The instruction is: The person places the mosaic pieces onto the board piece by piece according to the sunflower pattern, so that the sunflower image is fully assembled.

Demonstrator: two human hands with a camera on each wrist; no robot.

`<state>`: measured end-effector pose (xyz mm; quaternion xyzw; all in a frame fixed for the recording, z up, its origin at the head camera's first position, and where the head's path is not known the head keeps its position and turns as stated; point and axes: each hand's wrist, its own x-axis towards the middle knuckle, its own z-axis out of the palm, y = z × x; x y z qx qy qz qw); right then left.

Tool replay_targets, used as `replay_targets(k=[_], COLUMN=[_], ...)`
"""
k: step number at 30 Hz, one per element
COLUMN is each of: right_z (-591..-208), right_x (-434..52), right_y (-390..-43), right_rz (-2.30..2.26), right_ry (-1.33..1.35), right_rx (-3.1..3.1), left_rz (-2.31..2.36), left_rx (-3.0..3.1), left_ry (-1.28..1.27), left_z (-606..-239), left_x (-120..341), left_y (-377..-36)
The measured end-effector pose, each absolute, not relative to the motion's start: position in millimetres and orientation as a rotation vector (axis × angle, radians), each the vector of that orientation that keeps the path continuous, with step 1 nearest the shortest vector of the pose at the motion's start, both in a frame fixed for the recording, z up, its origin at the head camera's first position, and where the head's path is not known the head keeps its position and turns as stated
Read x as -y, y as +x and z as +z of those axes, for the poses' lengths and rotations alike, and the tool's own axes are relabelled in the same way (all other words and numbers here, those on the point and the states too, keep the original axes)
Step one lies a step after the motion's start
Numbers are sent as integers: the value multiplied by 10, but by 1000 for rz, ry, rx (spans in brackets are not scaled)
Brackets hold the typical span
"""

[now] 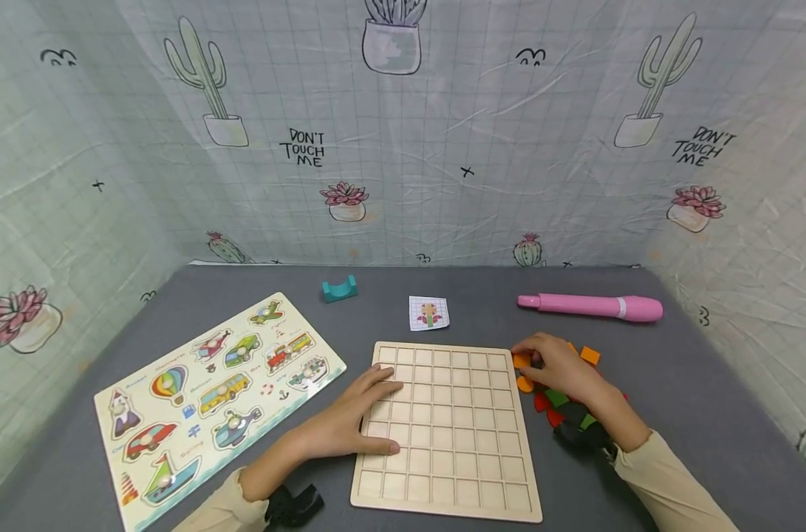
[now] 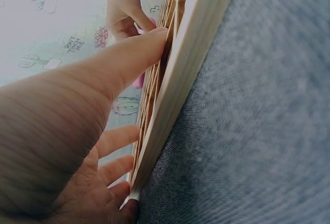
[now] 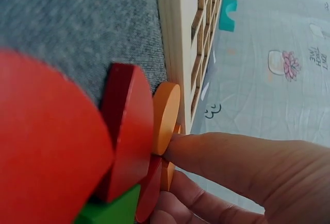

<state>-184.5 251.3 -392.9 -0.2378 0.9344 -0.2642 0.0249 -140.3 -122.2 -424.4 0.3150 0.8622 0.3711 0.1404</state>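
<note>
Both hands busy: left hand (image 1: 349,421) flat, steadying grid (image 1: 469,473); right hand (image 1: 562,367) pinching orange piece (image 1: 521,360) beside grid, likely picking; next needs lifting into a cell.

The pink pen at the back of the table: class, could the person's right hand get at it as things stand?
Probably yes. The right hand is at the coloured pieces beside the grid board, and only bare grey table lies between it and the pink pen.

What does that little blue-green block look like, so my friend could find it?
Start at the empty wooden grid board in the middle of the grey table. Look past its far-left corner: the teal block sits alone, with a curved scoop on top.
</note>
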Motion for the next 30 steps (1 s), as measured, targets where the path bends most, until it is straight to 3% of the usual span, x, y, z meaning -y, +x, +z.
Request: replay_targets(k=[30], right_z=[-3786], right_x=[-2258], right_y=[-1864], right_rz=[-883], right_ry=[-789], right_rx=[-2892], left_rz=[1053], left_rx=[-2491], left_ry=[931], left_z=[-4237], left_x=[1224], left_y=[-1393])
